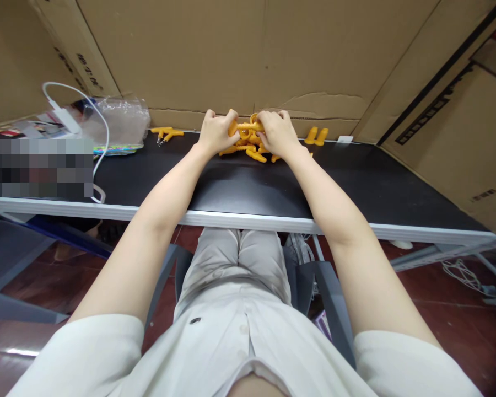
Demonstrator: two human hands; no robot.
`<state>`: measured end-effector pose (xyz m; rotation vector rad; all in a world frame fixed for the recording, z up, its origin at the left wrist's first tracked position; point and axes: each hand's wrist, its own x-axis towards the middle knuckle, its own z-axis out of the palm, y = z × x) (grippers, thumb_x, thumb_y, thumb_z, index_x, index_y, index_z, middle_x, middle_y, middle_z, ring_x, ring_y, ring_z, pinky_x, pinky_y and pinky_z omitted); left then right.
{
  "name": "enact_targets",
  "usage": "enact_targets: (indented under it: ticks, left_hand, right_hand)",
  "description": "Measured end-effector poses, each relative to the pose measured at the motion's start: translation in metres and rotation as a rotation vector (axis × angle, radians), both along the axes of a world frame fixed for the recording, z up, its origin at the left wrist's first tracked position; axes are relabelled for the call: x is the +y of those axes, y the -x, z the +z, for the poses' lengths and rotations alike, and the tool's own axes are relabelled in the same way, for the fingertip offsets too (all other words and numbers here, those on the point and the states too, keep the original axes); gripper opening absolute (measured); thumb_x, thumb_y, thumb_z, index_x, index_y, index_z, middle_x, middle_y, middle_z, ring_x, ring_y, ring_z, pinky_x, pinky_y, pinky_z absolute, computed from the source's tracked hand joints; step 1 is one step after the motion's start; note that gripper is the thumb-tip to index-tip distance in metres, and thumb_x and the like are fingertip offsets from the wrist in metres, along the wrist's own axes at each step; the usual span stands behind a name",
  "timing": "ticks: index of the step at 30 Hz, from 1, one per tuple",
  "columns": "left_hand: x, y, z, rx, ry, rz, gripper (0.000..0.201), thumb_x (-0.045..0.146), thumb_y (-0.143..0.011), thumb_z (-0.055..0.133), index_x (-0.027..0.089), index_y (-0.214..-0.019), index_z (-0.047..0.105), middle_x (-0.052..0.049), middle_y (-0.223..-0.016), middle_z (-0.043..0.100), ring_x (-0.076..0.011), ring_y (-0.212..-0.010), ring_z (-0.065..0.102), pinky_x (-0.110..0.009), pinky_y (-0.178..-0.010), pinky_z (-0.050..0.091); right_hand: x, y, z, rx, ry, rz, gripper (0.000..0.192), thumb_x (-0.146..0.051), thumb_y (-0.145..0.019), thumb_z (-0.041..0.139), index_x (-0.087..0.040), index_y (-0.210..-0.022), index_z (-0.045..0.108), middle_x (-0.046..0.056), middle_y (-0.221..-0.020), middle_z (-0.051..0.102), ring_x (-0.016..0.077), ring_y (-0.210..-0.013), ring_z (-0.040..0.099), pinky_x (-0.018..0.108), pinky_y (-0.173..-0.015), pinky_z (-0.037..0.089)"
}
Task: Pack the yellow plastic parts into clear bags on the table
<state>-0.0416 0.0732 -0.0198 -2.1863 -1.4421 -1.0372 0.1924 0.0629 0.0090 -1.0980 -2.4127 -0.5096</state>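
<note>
At the back of the black table, my left hand [217,132] and my right hand [278,133] are closed on a yellow plastic piece [244,127] that spans the gap between them. Ridges seem to run along its middle; my fingers cover both ends. Directly below lies a pile of yellow plastic parts [256,156], some hidden behind my right hand. Left of my hands are yellow corkscrews [165,134] with T-shaped handles and metal spirals. To the right, two yellow tapered caps [316,136] stand side by side.
Tall cardboard panels [231,55] wall in the table's back and sides. Clear plastic bags [122,118] and a white cable [101,110] with a white adapter lie at the left. A small white tag [345,139] is at the back right. The grey table edge [248,220] crosses before my lap.
</note>
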Motion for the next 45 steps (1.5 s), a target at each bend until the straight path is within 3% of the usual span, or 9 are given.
enact_targets:
  ticks: [8,14,23,29,32,36,39,43,45]
  left_hand:
    - [-0.004,0.001,0.001,-0.055,-0.005,-0.06,0.046,0.031,-0.086,0.06,0.027,-0.129,0.072,-0.008,-0.087,0.08,-0.0387,-0.111,0.078,-0.059,-0.121,0.04]
    - [-0.001,0.0,0.001,-0.02,-0.059,-0.061,0.043,0.027,-0.086,0.059,0.027,-0.127,0.073,-0.006,-0.082,0.077,-0.035,-0.098,0.079,-0.058,-0.114,0.046]
    - [-0.011,-0.001,0.004,-0.034,-0.112,-0.063,0.033,0.031,-0.092,0.06,0.027,-0.121,0.074,-0.004,-0.071,0.069,-0.0328,-0.088,0.077,-0.056,-0.109,0.052]
    - [0.002,0.011,0.002,-0.111,-0.051,-0.012,0.027,0.039,-0.098,0.06,0.028,-0.12,0.072,-0.007,-0.08,0.072,-0.0357,-0.095,0.077,-0.062,-0.114,0.049]
    - [0.0,0.015,0.003,-0.117,-0.099,-0.013,0.027,0.043,-0.104,0.055,0.031,-0.125,0.069,-0.007,-0.084,0.073,-0.0355,-0.094,0.076,-0.061,-0.11,0.053]
    - [-0.01,0.017,0.007,-0.134,-0.124,-0.03,0.029,0.044,-0.106,0.053,0.035,-0.128,0.069,-0.007,-0.082,0.073,-0.0355,-0.093,0.075,-0.06,-0.107,0.056]
    - [-0.011,0.019,0.007,-0.174,-0.097,-0.018,0.029,0.041,-0.105,0.05,0.035,-0.124,0.071,-0.006,-0.08,0.074,-0.0354,-0.096,0.076,-0.06,-0.112,0.054]
    - [-0.007,0.022,0.006,-0.257,0.005,0.092,0.027,0.037,-0.1,0.051,0.033,-0.116,0.072,-0.008,-0.092,0.08,-0.0366,-0.109,0.077,-0.061,-0.121,0.047]
    - [-0.009,0.021,0.008,-0.283,0.056,0.119,0.025,0.038,-0.1,0.054,0.033,-0.117,0.071,-0.009,-0.103,0.082,-0.0373,-0.118,0.076,-0.061,-0.125,0.043]
  right_hand:
    - [0.001,0.002,-0.003,-0.033,0.039,0.001,0.058,-0.022,-0.11,0.027,-0.012,-0.162,0.051,0.027,-0.155,0.064,0.041,-0.146,0.056,0.064,-0.118,0.039]
    - [0.003,0.005,-0.002,0.003,-0.014,-0.011,0.057,-0.034,-0.117,0.015,-0.017,-0.144,0.062,0.021,-0.144,0.066,0.0393,-0.142,0.055,0.066,-0.119,0.038]
    - [0.016,-0.008,-0.005,0.121,-0.102,-0.062,0.047,-0.032,-0.109,0.034,-0.018,-0.141,0.065,0.023,-0.144,0.065,0.0423,-0.134,0.056,0.068,-0.116,0.037]
    - [0.054,-0.04,-0.007,0.408,-0.151,-0.104,0.066,-0.054,-0.112,0.012,-0.025,-0.132,0.069,0.026,-0.134,0.071,0.0439,-0.135,0.042,0.073,-0.112,0.022]
    - [0.084,-0.061,-0.007,0.558,-0.184,-0.219,0.074,-0.054,-0.114,0.005,-0.024,-0.14,0.067,0.027,-0.144,0.07,0.0402,-0.135,0.039,0.069,-0.109,0.021]
    - [0.107,-0.082,-0.008,0.716,-0.203,-0.571,0.066,-0.037,-0.117,0.012,-0.016,-0.144,0.069,0.027,-0.149,0.07,0.0344,-0.131,0.053,0.063,-0.109,0.024]
    - [0.098,-0.099,-0.014,0.821,-0.132,-0.768,0.062,-0.028,-0.118,0.016,-0.016,-0.133,0.074,0.026,-0.142,0.075,0.0321,-0.134,0.062,0.062,-0.114,0.027]
    - [0.064,-0.128,-0.027,0.747,0.155,-0.67,0.019,-0.028,-0.113,0.058,-0.021,-0.127,0.068,0.018,-0.139,0.077,0.0309,-0.139,0.067,0.061,-0.124,0.036]
    - [0.054,-0.138,-0.033,0.72,0.252,-0.72,0.026,-0.017,-0.102,0.072,-0.02,-0.127,0.067,0.014,-0.141,0.077,0.0331,-0.142,0.068,0.062,-0.128,0.039]
